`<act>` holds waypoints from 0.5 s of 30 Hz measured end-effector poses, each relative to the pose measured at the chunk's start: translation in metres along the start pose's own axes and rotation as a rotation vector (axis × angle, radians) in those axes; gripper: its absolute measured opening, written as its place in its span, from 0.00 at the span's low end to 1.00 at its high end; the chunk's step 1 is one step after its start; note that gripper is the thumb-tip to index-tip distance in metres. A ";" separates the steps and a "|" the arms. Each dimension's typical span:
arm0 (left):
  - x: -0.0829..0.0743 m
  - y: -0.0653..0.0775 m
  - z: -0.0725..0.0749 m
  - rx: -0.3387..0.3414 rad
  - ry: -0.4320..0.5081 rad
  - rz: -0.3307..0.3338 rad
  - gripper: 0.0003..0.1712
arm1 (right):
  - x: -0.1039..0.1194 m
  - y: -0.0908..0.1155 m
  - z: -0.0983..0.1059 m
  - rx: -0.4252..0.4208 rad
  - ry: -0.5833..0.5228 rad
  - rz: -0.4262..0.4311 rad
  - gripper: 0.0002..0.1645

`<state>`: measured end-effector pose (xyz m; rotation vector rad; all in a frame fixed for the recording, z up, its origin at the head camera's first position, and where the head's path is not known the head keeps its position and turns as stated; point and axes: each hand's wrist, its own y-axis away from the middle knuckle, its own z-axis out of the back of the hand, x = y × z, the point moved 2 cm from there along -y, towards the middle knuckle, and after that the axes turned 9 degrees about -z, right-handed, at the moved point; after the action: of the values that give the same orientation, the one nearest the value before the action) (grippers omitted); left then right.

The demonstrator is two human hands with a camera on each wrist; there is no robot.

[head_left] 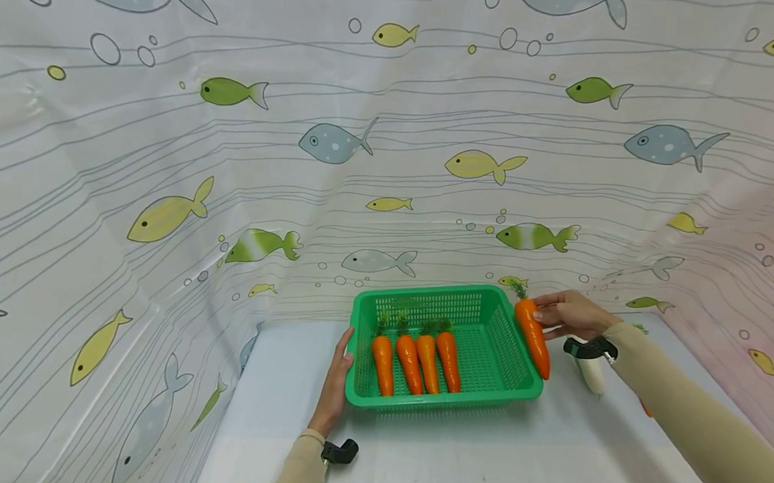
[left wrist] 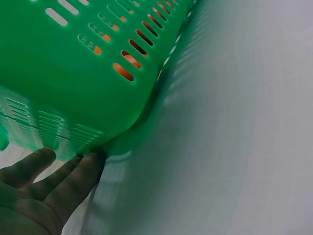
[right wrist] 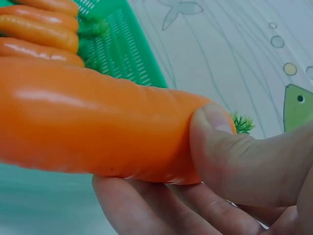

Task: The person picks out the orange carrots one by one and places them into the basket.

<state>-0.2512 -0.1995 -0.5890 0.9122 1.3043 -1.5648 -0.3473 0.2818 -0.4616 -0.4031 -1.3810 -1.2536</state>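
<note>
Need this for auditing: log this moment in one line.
right hand: holds carrot; left hand: touches green basket; four carrots: inside basket; white vegetable: outside basket

A white tabletop (head_left: 428, 462) carries a green perforated plastic basket (head_left: 444, 403). To the basket's right lies a partly hidden white radish (head_left: 592, 375); farther right shows the orange tip of a mostly hidden carrot (head_left: 646, 409).

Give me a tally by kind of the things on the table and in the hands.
Green slotted plastic basket: 1
Orange carrots with leafy green tops: 5 (4 in the basket, 1 in the right hand)
Long white tapered vegetable: 1
Total: 7, leaving out an orange-tipped item mostly hidden by the beige right sleeve.
</note>
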 end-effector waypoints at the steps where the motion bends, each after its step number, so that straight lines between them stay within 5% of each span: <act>1: 0.000 0.000 0.000 0.000 -0.002 -0.003 0.32 | 0.002 0.000 0.000 -0.002 -0.005 0.000 0.42; 15: 0.001 -0.001 0.000 0.002 0.002 0.003 0.32 | 0.012 -0.013 -0.016 0.031 -0.018 0.030 0.41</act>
<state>-0.2528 -0.1993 -0.5897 0.9166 1.3028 -1.5633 -0.3530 0.2587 -0.4604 -0.4135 -1.4031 -1.2050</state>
